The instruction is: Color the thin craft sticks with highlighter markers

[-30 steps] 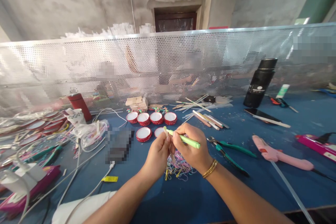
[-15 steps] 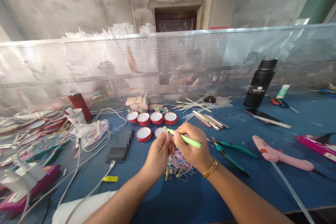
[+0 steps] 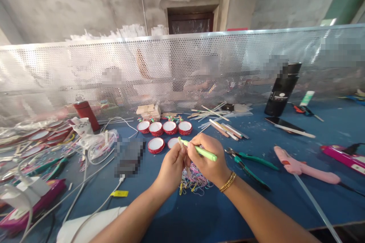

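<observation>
In my left hand (image 3: 173, 164) a thin pale wooden stick (image 3: 180, 142) is pinched, its upper end showing above the fingertips. My right hand (image 3: 209, 156) grips a light green marker (image 3: 205, 153), whose tip meets the stick near its top. Below both hands lies a tangle of pastel cords (image 3: 196, 183) with yellow bits. Just beyond them stand several small red-rimmed drums with white faces (image 3: 156, 144), one partly covered by my hands.
Green-handled pliers (image 3: 248, 163) and a pink glue gun (image 3: 303, 167) lie to the right. A black bottle (image 3: 281, 93) stands before the perforated metal screen (image 3: 159, 60). White cables (image 3: 85, 182) and a dark phone-like device (image 3: 130, 157) are at left. Loose sticks (image 3: 225, 129) lie behind.
The marker and my right hand have shifted very slightly left. The tip stays at the top of the stick, and my left hand holds its place.
</observation>
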{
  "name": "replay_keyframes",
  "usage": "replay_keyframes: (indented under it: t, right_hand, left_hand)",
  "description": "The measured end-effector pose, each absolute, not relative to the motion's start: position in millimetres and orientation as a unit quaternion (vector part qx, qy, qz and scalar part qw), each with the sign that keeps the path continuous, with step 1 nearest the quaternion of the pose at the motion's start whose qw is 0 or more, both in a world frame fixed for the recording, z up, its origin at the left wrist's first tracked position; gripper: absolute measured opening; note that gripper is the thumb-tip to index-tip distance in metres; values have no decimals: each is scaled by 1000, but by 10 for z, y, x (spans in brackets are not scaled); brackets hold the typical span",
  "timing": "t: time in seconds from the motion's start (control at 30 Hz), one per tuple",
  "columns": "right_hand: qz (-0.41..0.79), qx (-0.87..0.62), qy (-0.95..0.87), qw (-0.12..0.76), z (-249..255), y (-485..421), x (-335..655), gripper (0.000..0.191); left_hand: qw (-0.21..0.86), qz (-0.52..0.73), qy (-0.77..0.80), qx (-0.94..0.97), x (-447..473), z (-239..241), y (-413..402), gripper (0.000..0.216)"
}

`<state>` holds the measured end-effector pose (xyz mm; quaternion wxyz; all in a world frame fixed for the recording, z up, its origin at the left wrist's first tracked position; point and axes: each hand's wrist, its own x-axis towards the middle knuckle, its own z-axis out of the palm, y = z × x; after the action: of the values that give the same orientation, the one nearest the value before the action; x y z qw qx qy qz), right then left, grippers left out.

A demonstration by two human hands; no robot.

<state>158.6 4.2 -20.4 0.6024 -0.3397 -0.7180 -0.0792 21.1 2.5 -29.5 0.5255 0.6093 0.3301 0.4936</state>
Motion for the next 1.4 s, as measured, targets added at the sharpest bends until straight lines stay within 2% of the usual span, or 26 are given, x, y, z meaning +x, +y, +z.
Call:
replay_keyframes:
  t: [1.4]
  right_hand:
    - [-69, -336, -721, 603, -184, 44, 1603, 18]
  left_hand:
    - [524, 473, 342, 620, 216, -257, 6, 46]
